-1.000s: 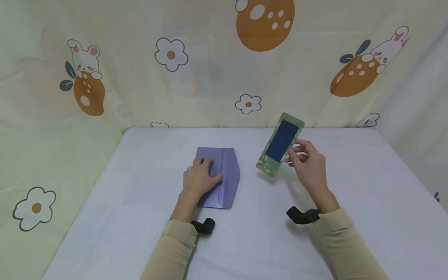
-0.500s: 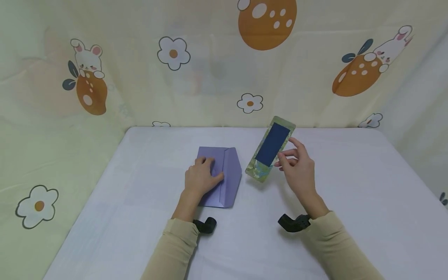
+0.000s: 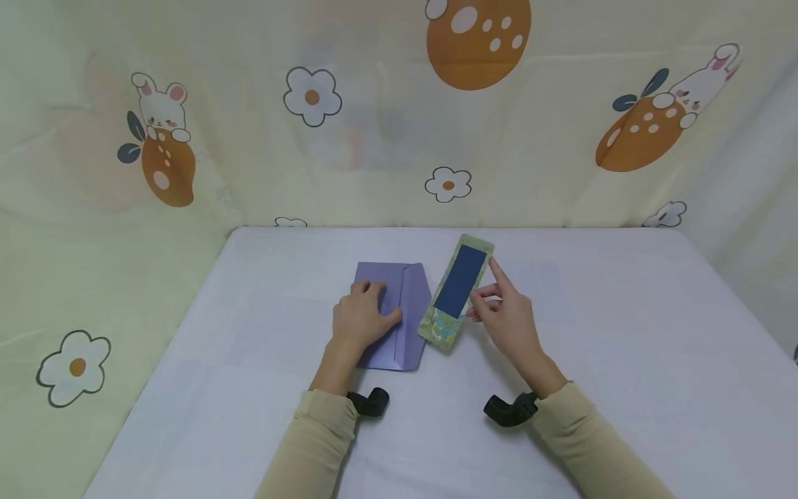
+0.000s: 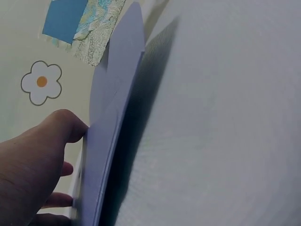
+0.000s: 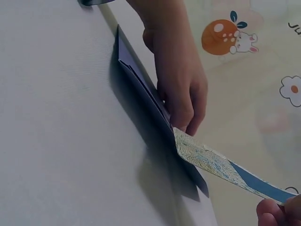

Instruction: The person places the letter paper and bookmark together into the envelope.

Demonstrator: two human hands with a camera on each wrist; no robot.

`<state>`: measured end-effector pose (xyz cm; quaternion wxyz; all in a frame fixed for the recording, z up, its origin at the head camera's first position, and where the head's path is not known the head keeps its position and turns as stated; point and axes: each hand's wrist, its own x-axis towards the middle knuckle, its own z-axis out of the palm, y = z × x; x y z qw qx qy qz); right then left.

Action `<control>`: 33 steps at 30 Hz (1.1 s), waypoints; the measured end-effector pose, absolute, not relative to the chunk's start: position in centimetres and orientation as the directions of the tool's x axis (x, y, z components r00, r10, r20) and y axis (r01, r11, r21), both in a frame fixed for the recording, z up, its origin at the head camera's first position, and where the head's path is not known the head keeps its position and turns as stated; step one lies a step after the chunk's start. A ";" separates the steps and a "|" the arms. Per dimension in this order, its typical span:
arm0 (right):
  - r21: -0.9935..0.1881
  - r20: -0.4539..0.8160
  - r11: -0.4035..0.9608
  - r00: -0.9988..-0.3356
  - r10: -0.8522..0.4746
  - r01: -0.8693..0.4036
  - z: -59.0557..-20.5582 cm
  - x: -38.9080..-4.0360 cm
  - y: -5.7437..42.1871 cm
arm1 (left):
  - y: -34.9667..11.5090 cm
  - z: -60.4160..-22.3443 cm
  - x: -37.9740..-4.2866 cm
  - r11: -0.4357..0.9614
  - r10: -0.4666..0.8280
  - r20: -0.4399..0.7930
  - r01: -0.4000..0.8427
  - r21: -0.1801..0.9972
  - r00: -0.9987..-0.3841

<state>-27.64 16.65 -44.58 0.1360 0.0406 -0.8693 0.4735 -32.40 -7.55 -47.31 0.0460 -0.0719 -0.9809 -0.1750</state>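
Note:
A purple envelope (image 3: pixel 413 326) lies on the table, its flap unfolded toward the right. My left hand (image 3: pixel 357 322) rests on the envelope's left part, thumb spread toward the flap fold; the left wrist view shows the thumb at the surface of the envelope (image 4: pixel 106 136). Between thumb and fingers, my right hand (image 3: pixel 508 315) pinches the right edge of a long card (image 3: pixel 460 277), green-patterned with a dark blue panel. The card is tilted, and its lower left corner overlaps the flap's edge in the head view. From the right wrist, the card (image 5: pixel 211 162) reaches close over the envelope (image 5: pixel 136 87).
A white cloth covers the table (image 3: pixel 592 305). Behind it hangs a pale yellow curtain (image 3: pixel 368 152) printed with flowers, rabbits and orange fruit. Black wrist-worn devices sit at both cuffs, the left device (image 3: pixel 372 403) and the right device (image 3: pixel 511 410).
My right hand has carried the card left and down, from apart from the envelope to overlapping its flap edge. The left hand stays on the envelope.

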 end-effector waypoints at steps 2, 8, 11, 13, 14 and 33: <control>-0.810 0.257 0.556 -0.965 0.048 -0.188 -44.8 -27.7 16.5 | -7.6 -47.3 -32.4 0.930 0.125 0.118 0.158 0.333 -0.985; -0.836 0.201 0.525 -0.979 0.021 -0.160 -45.6 -27.9 16.0 | -7.6 -47.3 -32.4 0.932 0.129 0.113 0.159 0.327 -0.985; -0.842 0.177 0.517 -0.984 -0.005 -0.154 -45.8 -27.9 15.8 | -7.6 -47.3 -32.4 0.932 0.126 0.108 0.155 0.328 -0.986; -0.838 0.176 0.520 -0.984 -0.028 -0.165 -45.8 -27.9 15.7 | -7.5 -47.3 -32.4 0.932 0.126 0.107 0.154 0.328 -0.986; -0.829 0.184 0.530 -0.982 -0.043 -0.179 -45.9 -27.9 15.7 | -7.5 -47.3 -32.4 0.932 0.125 0.107 0.154 0.327 -0.986; -0.679 0.306 0.643 -0.933 -0.192 -0.355 -46.4 -27.7 15.5 | -7.5 -47.4 -32.4 0.935 0.126 0.120 0.158 0.319 -0.985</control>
